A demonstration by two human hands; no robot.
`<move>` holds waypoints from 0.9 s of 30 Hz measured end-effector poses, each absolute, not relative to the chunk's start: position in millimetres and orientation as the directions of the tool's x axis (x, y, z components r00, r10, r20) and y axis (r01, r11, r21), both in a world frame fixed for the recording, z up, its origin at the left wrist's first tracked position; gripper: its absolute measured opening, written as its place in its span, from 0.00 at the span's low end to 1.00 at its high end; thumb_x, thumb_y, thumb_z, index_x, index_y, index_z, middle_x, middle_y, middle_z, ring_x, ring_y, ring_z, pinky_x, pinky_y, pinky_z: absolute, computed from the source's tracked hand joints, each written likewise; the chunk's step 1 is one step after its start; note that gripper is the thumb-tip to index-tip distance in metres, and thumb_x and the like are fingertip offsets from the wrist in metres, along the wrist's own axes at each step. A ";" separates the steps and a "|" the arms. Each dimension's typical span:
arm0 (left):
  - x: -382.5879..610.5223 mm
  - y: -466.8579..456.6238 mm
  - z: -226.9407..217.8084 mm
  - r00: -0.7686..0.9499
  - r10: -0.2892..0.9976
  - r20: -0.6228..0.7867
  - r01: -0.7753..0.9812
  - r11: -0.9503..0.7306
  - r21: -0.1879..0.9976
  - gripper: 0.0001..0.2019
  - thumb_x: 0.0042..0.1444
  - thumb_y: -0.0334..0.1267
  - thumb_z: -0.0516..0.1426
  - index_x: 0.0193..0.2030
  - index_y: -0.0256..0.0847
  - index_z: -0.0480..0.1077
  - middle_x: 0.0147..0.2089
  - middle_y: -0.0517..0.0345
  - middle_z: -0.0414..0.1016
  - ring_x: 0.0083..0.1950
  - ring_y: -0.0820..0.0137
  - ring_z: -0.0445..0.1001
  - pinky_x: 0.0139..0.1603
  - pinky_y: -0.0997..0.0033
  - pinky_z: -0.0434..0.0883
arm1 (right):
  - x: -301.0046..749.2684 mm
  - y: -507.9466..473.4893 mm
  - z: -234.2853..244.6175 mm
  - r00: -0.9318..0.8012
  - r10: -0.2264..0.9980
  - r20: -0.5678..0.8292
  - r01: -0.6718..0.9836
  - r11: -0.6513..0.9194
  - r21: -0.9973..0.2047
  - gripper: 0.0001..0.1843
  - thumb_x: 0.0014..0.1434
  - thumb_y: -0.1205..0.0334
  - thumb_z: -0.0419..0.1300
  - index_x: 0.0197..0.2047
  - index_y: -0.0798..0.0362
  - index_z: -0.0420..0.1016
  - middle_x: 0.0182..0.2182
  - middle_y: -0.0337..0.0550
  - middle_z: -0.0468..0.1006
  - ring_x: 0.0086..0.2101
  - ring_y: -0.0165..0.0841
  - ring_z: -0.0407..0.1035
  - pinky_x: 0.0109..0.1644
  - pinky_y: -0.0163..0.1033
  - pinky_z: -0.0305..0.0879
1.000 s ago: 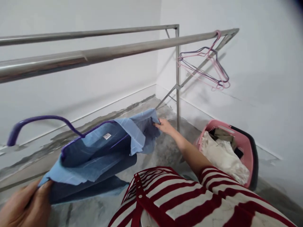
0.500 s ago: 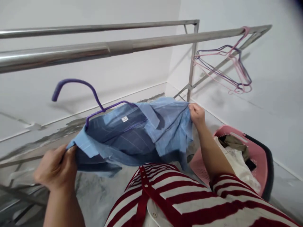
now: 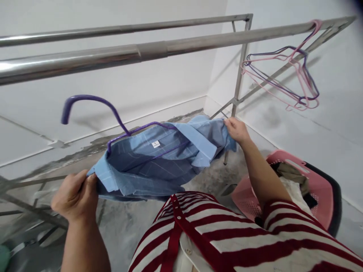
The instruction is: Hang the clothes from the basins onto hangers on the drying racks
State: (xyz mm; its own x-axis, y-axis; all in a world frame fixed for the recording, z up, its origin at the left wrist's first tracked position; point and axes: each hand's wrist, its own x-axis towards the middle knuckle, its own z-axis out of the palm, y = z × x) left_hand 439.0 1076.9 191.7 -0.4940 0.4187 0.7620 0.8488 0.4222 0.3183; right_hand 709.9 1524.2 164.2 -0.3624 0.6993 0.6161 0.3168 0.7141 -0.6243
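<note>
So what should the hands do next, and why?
Perhaps raise the blue shirt toward the nearer rail: the purple hanger is already inside it, its hook is free, and the left hand and right hand hold the shirt at opposite sides.

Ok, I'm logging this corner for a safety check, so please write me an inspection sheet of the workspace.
Surface: grey floor, patchy along its far edge
Job's things: blue shirt on a purple hanger, not hooked on the front rail
Clutter: pink basket holding clothes; other hangers on the front rail; green item cut off at lower left
Hands: left hand and right hand grip opposite sides of the shirt
Cables: nothing seen
Surroundings: metal rack, white walls
</note>
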 end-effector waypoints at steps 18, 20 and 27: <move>443.8 1107.9 209.6 -0.059 0.501 0.863 0.899 0.402 -0.172 0.06 0.53 0.41 0.60 0.32 0.41 0.76 0.25 0.58 0.74 0.26 0.74 0.69 0.28 0.77 0.65 | 630.5 1413.4 213.2 -0.881 0.057 0.470 -0.196 0.859 -0.472 0.13 0.61 0.55 0.53 0.35 0.55 0.73 0.30 0.42 0.75 0.31 0.30 0.69 0.36 0.35 0.64; 446.2 1106.3 207.1 -0.122 0.502 0.856 0.891 0.436 -0.129 0.08 0.53 0.43 0.60 0.31 0.41 0.76 0.24 0.58 0.73 0.25 0.74 0.69 0.27 0.76 0.64 | 620.2 1409.5 204.5 -0.889 0.060 0.453 -0.184 0.861 -0.475 0.14 0.62 0.56 0.51 0.34 0.55 0.73 0.28 0.41 0.75 0.29 0.30 0.68 0.34 0.34 0.63; 440.0 1076.7 197.9 -0.538 0.409 0.737 0.841 0.322 0.435 0.11 0.53 0.47 0.58 0.33 0.42 0.76 0.30 0.56 0.76 0.33 0.71 0.73 0.36 0.73 0.68 | 606.6 1412.8 190.2 -0.864 0.172 0.474 -0.175 0.779 -0.602 0.13 0.60 0.56 0.53 0.39 0.54 0.75 0.33 0.42 0.78 0.32 0.31 0.71 0.36 0.34 0.66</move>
